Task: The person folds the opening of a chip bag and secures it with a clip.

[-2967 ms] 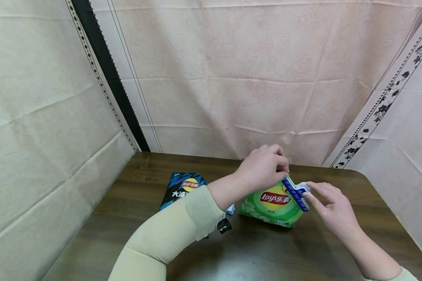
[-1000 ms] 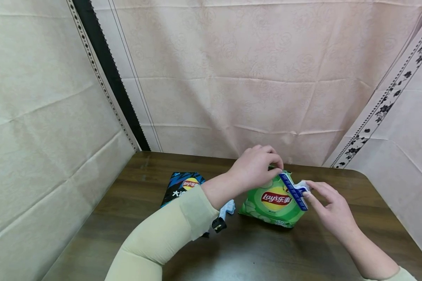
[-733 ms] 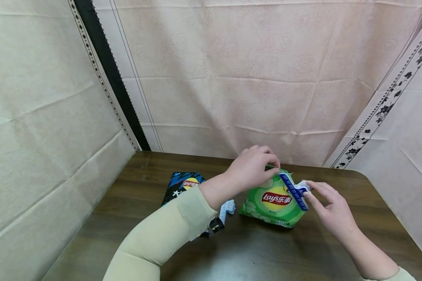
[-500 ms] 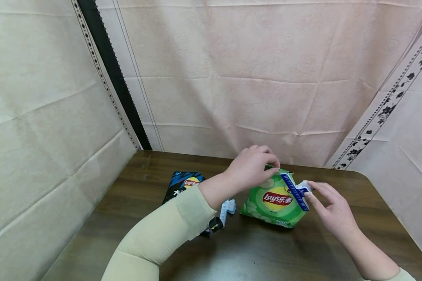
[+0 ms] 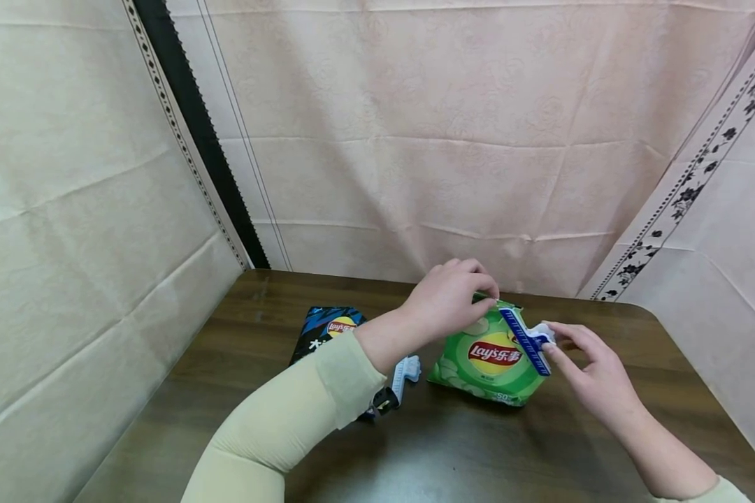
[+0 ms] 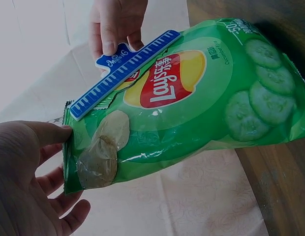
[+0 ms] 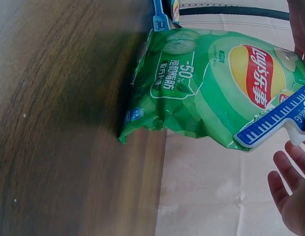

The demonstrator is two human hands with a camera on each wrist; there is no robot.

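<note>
A green chip bag (image 5: 487, 360) stands on the table, its top corner folded over under a blue-and-white bag clip (image 5: 524, 340). My left hand (image 5: 449, 297) pinches the bag's top edge between thumb and fingers, as the left wrist view (image 6: 37, 172) shows from close by. With thumb and forefinger my right hand (image 5: 594, 374) holds the clip's handle; its other fingers stay clear of the bag in the right wrist view. The clip's bar lies slantwise across the bag's upper right corner. Part of the bag's top is behind my left hand.
Left of the green bag lies a black-and-blue chip bag (image 5: 324, 328), partly covered by my left forearm. A light blue clip (image 5: 405, 374) sits at its right side. Pale cloth (image 5: 453, 140) hangs behind the wooden table (image 5: 478, 461).
My left hand has shifted a little leftward along the bag's top edge, baring more of the bag and the light blue clip. My right hand has stayed at the blue-and-white clip.
</note>
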